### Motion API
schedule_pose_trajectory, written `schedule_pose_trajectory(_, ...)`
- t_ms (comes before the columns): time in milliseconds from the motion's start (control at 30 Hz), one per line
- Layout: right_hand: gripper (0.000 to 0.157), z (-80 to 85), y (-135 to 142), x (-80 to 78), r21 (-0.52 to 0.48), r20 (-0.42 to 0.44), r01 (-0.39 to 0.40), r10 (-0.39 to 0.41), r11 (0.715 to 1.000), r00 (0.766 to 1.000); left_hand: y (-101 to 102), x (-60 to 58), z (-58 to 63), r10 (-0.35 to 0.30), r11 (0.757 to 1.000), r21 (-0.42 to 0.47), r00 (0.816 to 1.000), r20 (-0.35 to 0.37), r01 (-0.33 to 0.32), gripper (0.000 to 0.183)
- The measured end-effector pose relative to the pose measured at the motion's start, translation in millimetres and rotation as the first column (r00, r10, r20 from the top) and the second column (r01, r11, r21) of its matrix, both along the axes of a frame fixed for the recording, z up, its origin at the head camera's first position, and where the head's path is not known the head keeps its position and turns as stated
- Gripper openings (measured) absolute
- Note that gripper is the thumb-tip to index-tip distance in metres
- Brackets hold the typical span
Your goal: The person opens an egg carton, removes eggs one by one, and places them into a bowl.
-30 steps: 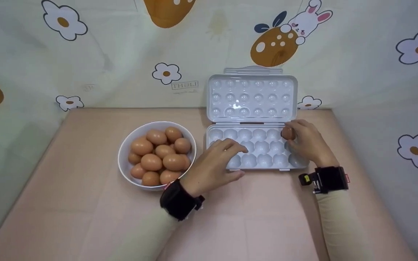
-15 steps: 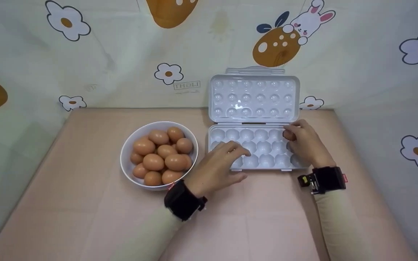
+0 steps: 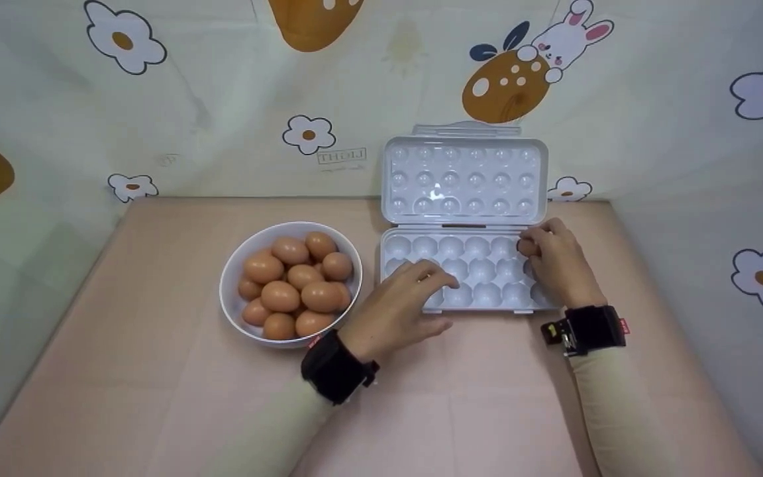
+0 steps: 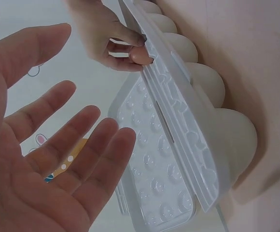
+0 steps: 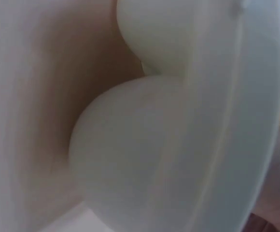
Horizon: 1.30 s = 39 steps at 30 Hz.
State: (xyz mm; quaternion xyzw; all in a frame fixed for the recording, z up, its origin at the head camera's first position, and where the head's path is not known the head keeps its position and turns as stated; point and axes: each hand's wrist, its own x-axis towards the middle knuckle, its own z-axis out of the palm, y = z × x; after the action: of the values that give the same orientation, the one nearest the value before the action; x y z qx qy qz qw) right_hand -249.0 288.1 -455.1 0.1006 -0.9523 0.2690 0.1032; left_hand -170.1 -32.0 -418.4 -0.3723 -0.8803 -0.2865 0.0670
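Observation:
My right hand [image 3: 563, 268] pinches a brown egg [image 3: 527, 247] between thumb and fingers at the back right cup of the white egg tray [image 3: 482, 270]. In the left wrist view the egg [image 4: 140, 56] shows between those fingertips, right at the tray's rim. My left hand [image 3: 395, 308] hovers over the tray's front left with fingers spread and loosely bent, nothing in it. That hand [image 4: 58, 140] covers some of the left cups in the head view. The right wrist view shows mostly the underside of the tray's rounded cups [image 5: 130, 154].
A white bowl [image 3: 228, 311] piled with brown eggs [image 3: 280, 296] stands left of the tray, close to my left wrist. The tray's dimpled lid [image 3: 464, 179] stands raised behind it against the patterned backdrop [image 3: 222, 99]. Pinkish cloth covers the table [image 3: 381, 424].
The egg has sunk slightly into the back right cup and shows less between my right fingers. My right wrist has shifted a little left. My left hand keeps its spread pose.

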Motion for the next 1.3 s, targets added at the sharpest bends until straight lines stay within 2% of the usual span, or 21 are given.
schedule_pose_trajectory(167, 0.03, 0.8, 0, -0.4, 0.018, 0.009, 0.012, -0.012, 1.0, 1.0, -1, -0.4, -1.1, -0.005, 1.0, 0.023, 1.0, -0.03, 0.006, 0.043)
schedule_pose_trajectory(367, 0.022, 7.0, 0, 2.4, -0.005, 0.008, 0.036, -0.036, 0.999, 0.999, -3, -2.0, -1.5, -0.002, 0.999, 0.044, 0.999, -0.045, 0.004, 0.044)
schedule_pose_trajectory(533, 0.026, 22.7, -8, 7.6, -0.05, -0.053, 0.029, -0.031, 0.998, 0.998, -4, -4.3, 1.6, 0.016, 0.997, 0.078, 0.999, -0.036, -0.014, 0.045)
schedule_pose_trajectory(733, 0.035, 49.4, -29, 18.5, -0.159, -0.144, -0.064, 0.041, 0.985, 0.989, -6, -7.0, 5.8, 0.073, 0.989, 0.135, 0.997, -0.04, -0.067, 0.046)
schedule_pose_trajectory(900, 0.038, 67.8, -50, 34.7, -0.285, -0.14, -0.163, 0.127, 0.945, 0.982, -8, -9.2, 9.5, 0.098, 0.979, 0.187, 0.994, -0.053, -0.087, 0.05)
schedule_pose_trajectory(1000, 0.038, 73.8, -63, 43.8, -0.352, -0.11, -0.221, 0.194, 0.91, 0.975, -8, -10.3, 11.8, 0.102, 0.971, 0.224, 0.993, -0.061, -0.086, 0.053)
schedule_pose_trajectory(1200, 0.035, 76.6, -88, 57.7, -0.466, -0.045, -0.307, 0.324, 0.83, 0.945, -7, -10.8, 14.7, 0.08, 0.954, 0.293, 0.994, -0.069, -0.056, 0.052)
schedule_pose_trajectory(1300, 0.035, 74.5, -97, 61.5, -0.497, -0.013, -0.324, 0.366, 0.805, 0.931, -7, -10.4, 14.9, 0.073, 0.95, 0.308, 0.995, -0.074, -0.047, 0.05)
